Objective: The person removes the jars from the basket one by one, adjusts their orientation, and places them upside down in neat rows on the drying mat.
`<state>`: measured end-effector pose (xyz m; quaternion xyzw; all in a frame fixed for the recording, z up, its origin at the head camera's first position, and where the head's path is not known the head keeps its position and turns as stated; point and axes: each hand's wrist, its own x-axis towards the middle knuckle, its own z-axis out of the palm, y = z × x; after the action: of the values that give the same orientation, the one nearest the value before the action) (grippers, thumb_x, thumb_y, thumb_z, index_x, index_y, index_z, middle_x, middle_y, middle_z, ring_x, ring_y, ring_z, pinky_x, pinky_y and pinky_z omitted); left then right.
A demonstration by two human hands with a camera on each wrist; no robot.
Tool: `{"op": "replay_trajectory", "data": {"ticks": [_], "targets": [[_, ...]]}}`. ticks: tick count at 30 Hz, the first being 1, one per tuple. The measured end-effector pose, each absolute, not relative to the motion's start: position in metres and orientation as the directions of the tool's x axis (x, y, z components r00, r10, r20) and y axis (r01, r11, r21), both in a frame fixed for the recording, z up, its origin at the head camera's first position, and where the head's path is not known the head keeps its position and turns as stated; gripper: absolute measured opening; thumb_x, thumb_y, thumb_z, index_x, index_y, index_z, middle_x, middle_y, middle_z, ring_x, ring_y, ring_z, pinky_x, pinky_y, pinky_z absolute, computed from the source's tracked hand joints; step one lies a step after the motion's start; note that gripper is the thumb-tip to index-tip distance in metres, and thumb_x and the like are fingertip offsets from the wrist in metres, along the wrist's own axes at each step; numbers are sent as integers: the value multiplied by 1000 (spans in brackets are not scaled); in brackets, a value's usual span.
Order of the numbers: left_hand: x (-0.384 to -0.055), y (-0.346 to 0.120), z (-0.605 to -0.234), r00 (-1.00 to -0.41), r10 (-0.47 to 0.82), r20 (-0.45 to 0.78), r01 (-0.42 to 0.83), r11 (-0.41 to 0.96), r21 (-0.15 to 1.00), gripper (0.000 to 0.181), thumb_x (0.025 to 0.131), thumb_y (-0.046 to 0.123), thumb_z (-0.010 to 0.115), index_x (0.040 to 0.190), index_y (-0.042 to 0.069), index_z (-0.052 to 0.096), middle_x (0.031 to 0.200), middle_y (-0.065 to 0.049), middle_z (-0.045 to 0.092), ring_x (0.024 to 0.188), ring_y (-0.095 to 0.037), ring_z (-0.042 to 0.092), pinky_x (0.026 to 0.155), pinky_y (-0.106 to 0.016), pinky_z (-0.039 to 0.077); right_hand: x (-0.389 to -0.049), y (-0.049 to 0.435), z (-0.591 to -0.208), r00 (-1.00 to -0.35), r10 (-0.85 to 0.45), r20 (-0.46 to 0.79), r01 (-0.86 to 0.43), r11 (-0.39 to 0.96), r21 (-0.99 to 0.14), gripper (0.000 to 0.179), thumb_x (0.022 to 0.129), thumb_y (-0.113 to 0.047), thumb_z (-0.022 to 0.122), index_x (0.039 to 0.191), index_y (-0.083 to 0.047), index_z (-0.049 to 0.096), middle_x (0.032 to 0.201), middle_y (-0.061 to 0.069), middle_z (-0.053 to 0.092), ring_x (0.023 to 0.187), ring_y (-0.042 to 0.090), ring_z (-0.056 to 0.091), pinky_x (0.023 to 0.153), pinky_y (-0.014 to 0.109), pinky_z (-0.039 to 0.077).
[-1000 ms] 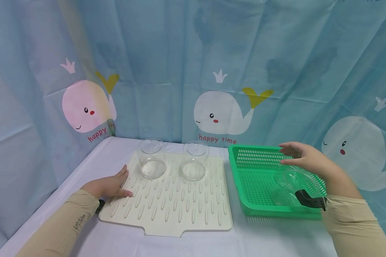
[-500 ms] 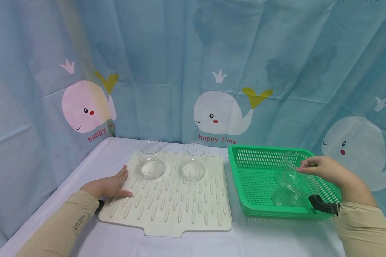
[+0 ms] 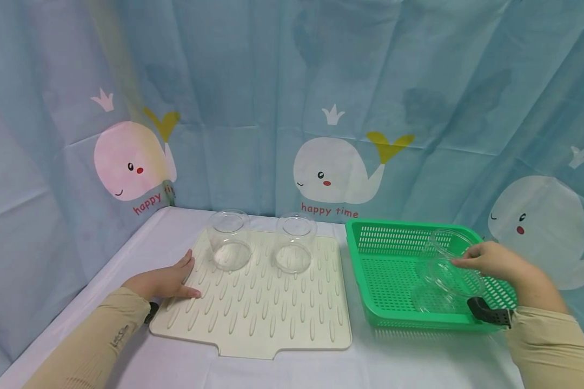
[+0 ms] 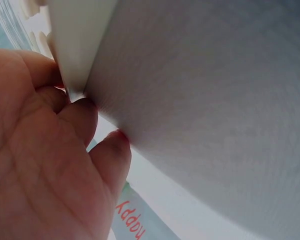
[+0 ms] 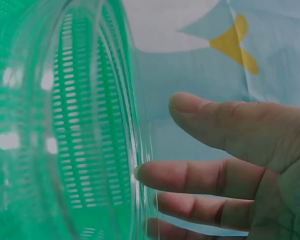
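My left hand (image 3: 163, 281) rests at the left edge of a cream drainer mat (image 3: 272, 308) with raised ridges. In the left wrist view, its fingertips (image 4: 80, 112) touch the mat's edge and the white cloth. Two clear plastic jars, a left jar (image 3: 230, 243) and a right jar (image 3: 293, 246), stand on the back half of the mat. Over the green basket (image 3: 365, 302) is my right hand (image 3: 496, 265), beside clear jars (image 3: 450, 275) that lie inside. In the right wrist view, extended fingers (image 5: 190, 177) reach a clear jar's rim (image 5: 132, 150), with the thumb apart from it.
A white cloth (image 3: 331, 370) covers the table. Behind it hangs a blue curtain (image 3: 253, 135) with printed whales. The basket stands just right of the mat, its slotted walls raised around the jars.
My right hand has come down and to the right, from above the basket to the jars inside it. My left hand, the mat and the jars on it stay put.
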<state>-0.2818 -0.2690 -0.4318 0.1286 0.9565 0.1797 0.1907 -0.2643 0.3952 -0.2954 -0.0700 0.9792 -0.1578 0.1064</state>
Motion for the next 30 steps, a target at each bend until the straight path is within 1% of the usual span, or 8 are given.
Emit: {"op": "replay_trajectory", "data": {"ticks": [1, 3, 5, 7, 14, 21, 26, 30], "targets": [[-282, -269, -432, -894, 318, -317, 181, 902, 392, 118, 71, 58, 64, 139, -17, 4, 144, -34, -12, 132, -50, 3, 104, -60, 12, -264, 395, -295, -964, -173, -200, -100, 939, -328, 52, 86, -47, 57, 99, 3, 65, 92, 17, 60, 72, 24, 58, 59, 37, 47], [-282, -269, -433, -892, 322, -316, 191, 904, 382, 117, 71, 58, 64, 139, -17, 4, 144, -34, -12, 132, -49, 3, 105, -59, 13, -265, 392, -295, -958, -191, -216, -109, 933, -342, 58, 86, -48, 56, 106, 7, 62, 105, 25, 58, 79, 29, 62, 64, 41, 50], [-283, -270, -434, -892, 325, -313, 198, 905, 377, 117, 71, 59, 64, 138, -17, 4, 144, -34, -11, 132, -50, 4, 105, -59, 13, -266, 388, -295, -950, -205, -234, -112, 927, -359, 61, 87, -46, 56, 109, 10, 59, 110, 31, 55, 81, 33, 63, 68, 44, 51], [-283, -270, -435, -893, 324, -313, 195, 904, 380, 117, 71, 59, 64, 139, -16, 4, 144, -34, -12, 132, -50, 4, 105, -59, 13, -268, 382, -294, -943, -220, -249, -111, 915, -389, 61, 88, -44, 56, 112, 11, 57, 114, 33, 52, 84, 34, 63, 69, 43, 52], [-283, -270, -435, -895, 313, -317, 181, 906, 383, 118, 70, 59, 64, 139, -15, 3, 145, -33, -12, 132, -50, 4, 105, -59, 13, -274, 359, -292, -917, -272, -290, -107, 871, -479, 64, 89, -40, 57, 122, 14, 48, 116, 33, 52, 91, 35, 62, 70, 38, 54], [-283, -270, -433, -895, 321, -309, 198, 908, 369, 117, 71, 59, 63, 139, -16, 6, 145, -34, -12, 131, -50, 6, 104, -59, 15, -282, 342, -293, -906, -323, -273, -153, 852, -501, 61, 90, -40, 55, 122, 11, 50, 117, 29, 54, 94, 34, 61, 72, 38, 53], [-283, -269, -433, -896, 333, -294, 210, 901, 380, 117, 71, 58, 65, 138, -18, 6, 144, -35, -12, 131, -52, 5, 104, -59, 14, -287, 332, -295, -898, -347, -270, -151, 820, -552, 69, 90, -41, 55, 130, 13, 39, 123, 32, 48, 100, 37, 60, 77, 39, 52], [-283, -269, -433, -896, 341, -283, 222, 898, 379, 117, 71, 56, 66, 137, -20, 7, 143, -36, -10, 130, -52, 5, 104, -59, 15, -291, 325, -298, -898, -352, -265, -152, 811, -565, 80, 85, -39, 62, 137, 11, 27, 116, 27, 52, 98, 33, 60, 79, 38, 52]]}}
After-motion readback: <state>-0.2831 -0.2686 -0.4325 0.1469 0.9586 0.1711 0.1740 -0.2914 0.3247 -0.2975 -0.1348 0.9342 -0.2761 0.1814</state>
